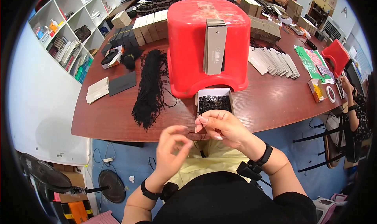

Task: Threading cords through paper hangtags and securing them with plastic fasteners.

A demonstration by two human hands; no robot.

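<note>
Over the desk [271, 100], the box [213, 92] sits just beyond the right fingers [205, 120], seemingly for easy reach; these pinch together, any hold unclear, while the left fingers [172, 129] curl half-open, apparently empty.

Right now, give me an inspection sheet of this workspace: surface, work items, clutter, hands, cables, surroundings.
Surface: glossy reddish-brown table.
Work items: bundle of black cords left of the red stool; stack of grey tags against its near side; open box of dark, stringy pieces at its foot.
Clutter: fanned grey cards and white ring, right; black card, left.
Hands: right hand pinching, anything thin held can't be told; left hand apart, fingers loosely curled.
Cables: loose cable and white power strip on floor, left.
Surroundings: black fan, left; co-worker's arm, right.
</note>
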